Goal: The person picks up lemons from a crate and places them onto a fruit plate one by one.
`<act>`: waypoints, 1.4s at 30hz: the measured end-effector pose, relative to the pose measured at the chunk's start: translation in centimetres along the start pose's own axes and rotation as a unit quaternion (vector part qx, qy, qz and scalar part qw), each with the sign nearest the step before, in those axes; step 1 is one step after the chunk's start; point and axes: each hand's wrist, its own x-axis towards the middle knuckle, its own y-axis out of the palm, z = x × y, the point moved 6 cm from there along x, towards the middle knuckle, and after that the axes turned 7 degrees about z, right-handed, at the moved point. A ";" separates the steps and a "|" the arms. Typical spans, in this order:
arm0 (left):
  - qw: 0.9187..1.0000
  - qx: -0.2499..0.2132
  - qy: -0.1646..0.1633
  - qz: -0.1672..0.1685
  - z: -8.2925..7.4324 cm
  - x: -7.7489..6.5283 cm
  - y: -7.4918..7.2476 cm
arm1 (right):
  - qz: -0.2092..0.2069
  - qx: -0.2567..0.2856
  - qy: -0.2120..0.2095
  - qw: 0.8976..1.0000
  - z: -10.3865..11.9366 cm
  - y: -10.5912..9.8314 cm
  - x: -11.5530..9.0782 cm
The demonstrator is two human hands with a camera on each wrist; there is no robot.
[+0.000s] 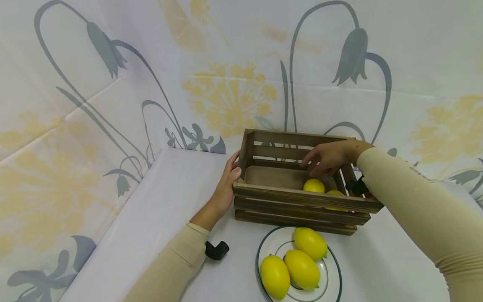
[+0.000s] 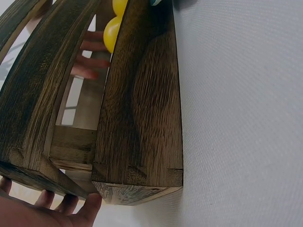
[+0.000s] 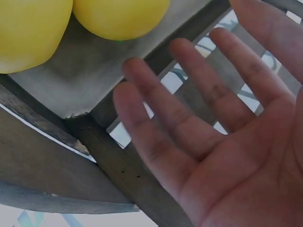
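Note:
A brown slatted wooden crate (image 1: 302, 197) stands on the white cloth, with a lemon (image 1: 314, 185) and a second lemon (image 1: 335, 199) at its right end. My left hand (image 1: 225, 182) rests against the crate's left end, thumb at the front corner; in the left wrist view its fingertips (image 2: 67, 204) touch the end's edge. Reaching over the right end, my right hand (image 1: 333, 157) is inside the crate behind the lemons. Its fingers (image 3: 161, 137) are spread and loosely bent in the right wrist view, holding nothing, apart from the two lemons.
In front of the crate, a white plate (image 1: 337, 277) with a dark green rim bears three lemons (image 1: 302, 269). A flower-printed cloth (image 1: 234, 54) hangs behind the crate and on the left. Black camera mounts (image 1: 216, 251) are strapped to the wrists.

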 end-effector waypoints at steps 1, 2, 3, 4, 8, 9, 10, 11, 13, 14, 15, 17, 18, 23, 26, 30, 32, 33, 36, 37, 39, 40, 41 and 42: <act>1.000 -0.001 0.000 -0.001 0.0 0.0 0.0 | 0.004 -0.003 0.005 1.000 -0.1 0.1 0.0; 1.000 -0.002 0.001 -0.001 0.0 0.0 0.0 | 0.010 -0.010 0.007 1.000 -0.2 0.2 0.1; 1.000 -0.002 0.000 0.000 0.0 0.0 0.0 | 0.018 -0.014 0.012 1.000 -0.3 0.3 0.1; 1.000 -0.003 0.000 0.000 0.0 0.0 0.0 | 0.024 -0.018 0.016 0.999 -0.3 0.5 0.1; 1.000 -0.001 0.000 0.000 0.0 0.0 0.0 | 0.042 -0.033 0.029 0.998 -0.5 0.7 0.0; 1.000 -0.001 0.001 0.000 0.0 0.0 0.0 | 0.043 -0.031 0.031 0.998 -0.5 0.8 0.0; 1.000 -0.001 0.002 -0.001 0.0 0.0 0.0 | 0.044 -0.033 0.029 0.998 -0.4 0.8 0.1; 1.000 -0.001 0.003 -0.001 0.0 0.0 -0.1 | 0.046 -0.034 0.028 0.998 -0.4 0.9 0.2; 1.000 -0.003 0.003 -0.002 0.1 0.0 -0.1 | 0.050 -0.035 0.022 0.998 -0.2 1.1 0.3; 1.000 -0.002 0.001 -0.003 0.1 0.0 -0.1 | 0.052 -0.035 0.019 0.998 -0.2 1.2 0.4; 1.000 -0.002 0.000 -0.003 0.2 0.0 -0.1 | 0.053 -0.034 0.019 0.998 -0.2 1.3 0.5; 1.000 0.001 -0.001 -0.003 0.2 -0.1 -0.2 | 0.055 -0.035 0.019 0.998 -0.1 1.4 0.7; 1.000 0.001 -0.001 -0.003 0.3 -0.1 -0.2 | 0.056 -0.035 0.021 0.998 -0.1 1.5 0.7; 1.000 0.006 0.001 -0.005 0.2 0.0 -0.2 | 0.065 -0.035 0.031 0.997 -0.1 1.8 1.0; 1.000 0.007 0.002 -0.004 0.1 0.1 -0.1 | 0.077 -0.020 0.032 0.996 -0.4 2.1 1.2; 1.000 0.010 -0.001 -0.002 0.0 0.1 0.0 | 0.093 0.007 0.029 0.995 -0.5 2.5 1.3; 1.000 0.012 -0.004 -0.003 0.0 0.0 0.0 | 0.098 0.014 0.026 0.995 -0.4 2.6 1.4; 1.000 0.011 -0.005 -0.005 -0.1 0.0 0.0 | 0.097 0.013 0.026 0.995 -0.5 2.7 1.4; 1.000 0.010 -0.003 -0.006 -0.1 0.0 0.0 | 0.094 0.009 0.026 0.995 -0.5 2.8 1.5; 1.000 0.009 -0.002 -0.005 -0.1 0.0 0.0 | 0.092 0.007 0.026 0.995 -0.5 2.8 1.5; 1.000 0.010 0.000 -0.004 -0.1 0.0 0.0 | 0.089 0.004 0.027 0.996 -0.5 2.8 1.5; 1.000 0.012 0.000 -0.004 -0.1 0.0 0.0 | 0.089 -0.001 0.025 0.996 -0.4 2.8 1.6; 1.000 0.014 -0.002 -0.005 -0.1 0.0 -0.1 | 0.089 -0.002 0.024 0.996 -0.4 2.8 1.6; 1.000 0.015 -0.002 -0.006 -0.1 0.0 -0.1 | 0.089 -0.004 0.023 0.996 -0.3 2.8 1.6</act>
